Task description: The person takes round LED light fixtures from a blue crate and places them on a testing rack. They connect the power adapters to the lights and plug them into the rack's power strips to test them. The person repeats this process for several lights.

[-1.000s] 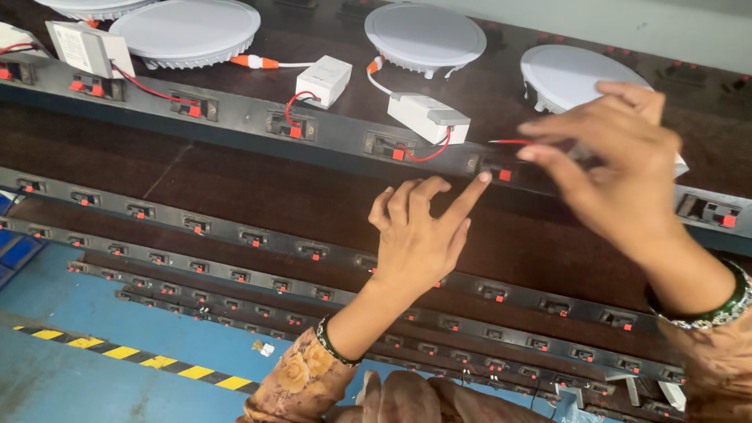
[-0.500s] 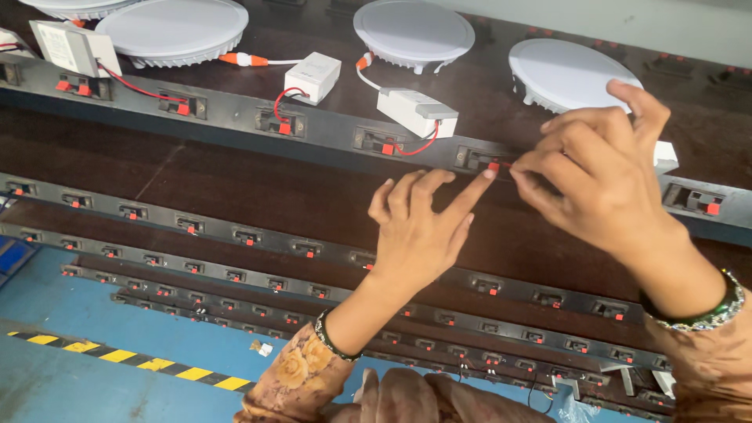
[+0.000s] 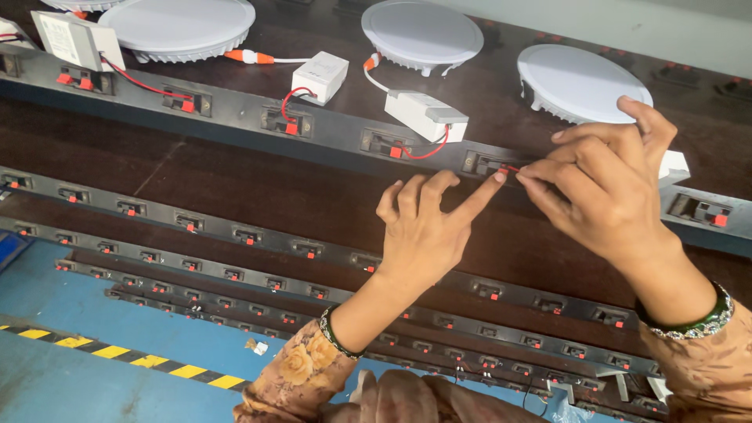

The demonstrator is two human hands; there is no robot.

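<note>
The dark sloped test rack runs across in front of me, its upper terminal rail carrying red-lever sockets. Round white LED panel lights and white driver boxes lie above it. My left hand is open, forefinger pressing the lever at one socket. My right hand pinches a thin red wire right at that socket. I should hold the lever down fully and feed the wire straight in. My fingers hide the wire tip and this light's driver.
</note>
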